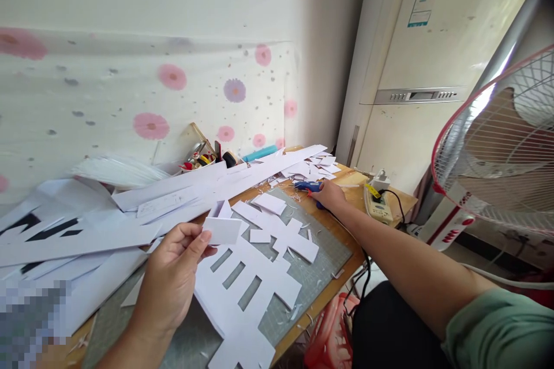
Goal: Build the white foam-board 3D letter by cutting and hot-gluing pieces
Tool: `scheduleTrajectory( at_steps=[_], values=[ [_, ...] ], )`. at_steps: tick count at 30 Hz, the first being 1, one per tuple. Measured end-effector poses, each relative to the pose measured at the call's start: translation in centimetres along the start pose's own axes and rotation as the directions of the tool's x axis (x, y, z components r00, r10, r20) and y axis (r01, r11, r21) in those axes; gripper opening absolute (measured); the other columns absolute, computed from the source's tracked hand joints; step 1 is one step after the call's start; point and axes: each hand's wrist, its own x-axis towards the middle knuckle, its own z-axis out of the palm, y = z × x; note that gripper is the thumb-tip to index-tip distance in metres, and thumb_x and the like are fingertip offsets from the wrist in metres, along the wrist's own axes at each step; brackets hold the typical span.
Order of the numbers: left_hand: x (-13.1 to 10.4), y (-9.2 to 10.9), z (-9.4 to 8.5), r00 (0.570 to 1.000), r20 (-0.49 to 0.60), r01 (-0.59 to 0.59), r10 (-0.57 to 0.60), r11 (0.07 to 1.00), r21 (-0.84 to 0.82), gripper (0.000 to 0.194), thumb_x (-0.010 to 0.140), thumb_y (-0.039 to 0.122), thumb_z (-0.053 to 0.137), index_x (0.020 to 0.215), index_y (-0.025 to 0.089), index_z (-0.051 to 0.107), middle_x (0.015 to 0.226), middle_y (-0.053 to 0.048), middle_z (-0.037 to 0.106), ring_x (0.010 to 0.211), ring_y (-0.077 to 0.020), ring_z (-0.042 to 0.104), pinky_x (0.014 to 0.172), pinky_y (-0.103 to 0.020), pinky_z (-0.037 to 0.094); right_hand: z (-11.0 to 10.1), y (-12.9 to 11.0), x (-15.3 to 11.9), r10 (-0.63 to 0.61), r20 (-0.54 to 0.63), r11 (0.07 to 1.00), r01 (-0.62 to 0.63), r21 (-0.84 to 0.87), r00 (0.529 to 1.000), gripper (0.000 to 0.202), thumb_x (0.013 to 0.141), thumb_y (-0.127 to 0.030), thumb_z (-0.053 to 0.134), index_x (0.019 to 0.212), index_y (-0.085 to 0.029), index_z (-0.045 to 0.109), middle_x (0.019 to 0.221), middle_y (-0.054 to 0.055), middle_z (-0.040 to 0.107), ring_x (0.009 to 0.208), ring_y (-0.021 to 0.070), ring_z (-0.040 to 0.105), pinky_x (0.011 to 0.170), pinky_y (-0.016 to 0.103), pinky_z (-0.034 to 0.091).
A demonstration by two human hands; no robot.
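Between the thumb and fingers of my left hand (175, 268) is a small white rectangular piece of foam board (223, 231). It is held above a larger cut foam board panel (242, 253) with several slots in it. My right hand (332, 196) reaches to the far right of the cutting mat, its fingers closed around a blue glue gun (308, 185) with a red trigger. The gun's grip is partly hidden by the hand. Other cut white pieces (298, 240) lie on the grey-green cutting mat (326, 268) between my hands.
White board sheets and strips (86, 242) pile up on the left. Scraps (309, 168) cover the back of the wooden table. Tools in a container (201, 155) stand by the wall. A power strip (378, 204) with cords, a fan (497, 127) and a red basket (331, 334) are on the right.
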Motion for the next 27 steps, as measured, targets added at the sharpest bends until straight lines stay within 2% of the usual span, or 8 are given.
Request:
scheduleTrajectory(
  at_steps=[3, 6, 11, 15, 18, 21, 24, 27],
  values=[
    [0.0, 0.1, -0.1, 1.0, -0.004, -0.005, 0.005, 0.999, -0.032, 0.031, 0.064, 0.037, 0.081, 0.078, 0.019, 0.059, 0.083, 0.002, 0.065, 0.076, -0.0099, 0.055, 0.066, -0.018, 0.046, -0.6, -0.5, -0.7, 0.015, -0.024, 0.983, -0.011, 0.181, 1.0, 0.032, 0.063, -0.029, 0.072, 0.088, -0.014, 0.059, 0.083, 0.011, 0.068, 0.079, 0.0231, 0.062, 0.06, 0.028, 0.04],
    [0.0, 0.4, -0.2, 1.0, -0.013, -0.008, 0.006, 0.994, -0.108, 0.031, 0.062, 0.034, 0.083, 0.075, 0.019, 0.059, 0.069, 0.005, 0.059, 0.064, -0.0063, 0.048, 0.061, -0.015, 0.042, -2.1, -1.7, -2.5, -0.021, -0.026, 0.909, 0.03, 0.417, 0.999, 0.035, 0.064, -0.032, 0.068, 0.091, -0.016, 0.054, 0.084, 0.009, 0.066, 0.069, 0.018, 0.06, 0.056, 0.027, 0.042],
    [0.0, 0.8, 0.0, 0.998, 0.016, 0.06, -0.058, 0.974, -0.217, 0.028, 0.061, 0.029, 0.084, 0.072, 0.018, 0.061, 0.065, 0.005, 0.057, 0.057, -0.0051, 0.047, 0.056, -0.016, 0.04, -5.4, -4.4, -7.8, -0.247, 0.078, 0.669, 0.111, 0.735, 0.966, 0.034, 0.062, -0.037, 0.068, 0.082, -0.02, 0.047, 0.072, 0.001, 0.063, 0.059, 0.014, 0.058, 0.052, 0.025, 0.042],
    [-0.3, 1.0, 0.2, 0.992, 0.077, 0.12, -0.105, 0.964, -0.236, 0.026, 0.06, 0.025, 0.084, 0.078, 0.017, 0.067, 0.07, 0.002, 0.06, 0.057, -0.0046, 0.046, 0.053, -0.016, 0.04, -6.1, -5.4, -11.6, -0.44, 0.246, 0.4, -0.057, 0.915, 0.863, 0.024, 0.059, -0.025, 0.072, 0.076, -0.017, 0.057, 0.057, -0.002, 0.055, 0.051, 0.0102, 0.048, 0.049, 0.024, 0.035],
    [-0.4, 1.3, 0.4, 0.988, 0.107, 0.13, -0.109, 0.968, -0.216, 0.032, 0.059, 0.024, 0.084, 0.087, 0.015, 0.072, 0.081, -0.002, 0.065, 0.06, -0.0054, 0.047, 0.051, -0.016, 0.04, -5.6, -5.3, -13.1, -0.54, 0.312, 0.409, -0.081, 0.909, 0.782, 0.021, 0.063, -0.026, 0.072, 0.079, -0.016, 0.063, 0.055, -0.004, 0.051, 0.05, 0.0084, 0.043, 0.049, 0.024, 0.034],
    [-0.3, 1.5, 0.4, 0.987, 0.111, 0.139, -0.119, 0.972, -0.188, 0.03, 0.058, 0.025, 0.085, 0.081, 0.013, 0.072, 0.079, -0.004, 0.066, 0.058, -0.0064, 0.048, 0.05, -0.017, 0.041, -5.2, -5.1, -13.9, -0.594, 0.382, 0.544, 0.003, 0.839, 0.708, 0.022, 0.065, -0.031, 0.074, 0.078, -0.016, 0.065, 0.062, -0.002, 0.056, 0.054, 0.0094, 0.047, 0.048, 0.023, 0.034],
    [-0.2, 1.5, 0.2, 0.983, 0.122, 0.161, -0.141, 0.971, -0.178, 0.028, 0.057, 0.026, 0.085, 0.075, 0.012, 0.069, 0.072, -0.003, 0.064, 0.056, -0.0069, 0.05, 0.049, -0.018, 0.042, -5.4, -5.0, -14.4, -0.605, 0.402, 0.631, 0.106, 0.768, 0.688, 0.026, 0.068, -0.036, 0.074, 0.085, -0.018, 0.067, 0.072, 0.0, 0.061, 0.06, 0.0112, 0.051, 0.051, 0.023, 0.039],
    [-0.1, 1.4, 0.0, 0.977, 0.145, 0.178, -0.155, 0.971, -0.159, 0.03, 0.055, 0.026, 0.086, 0.074, 0.014, 0.067, 0.065, 0.0, 0.062, 0.053, -0.0075, 0.053, 0.048, -0.018, 0.043, -5.9, -4.9, -14.7, -0.639, 0.344, 0.629, 0.21, 0.748, 0.687, 0.023, 0.071, -0.037, 0.072, 0.085, -0.019, 0.067, 0.074, 0.001, 0.062, 0.064, 0.013, 0.053, 0.054, 0.025, 0.043]
  ],
)
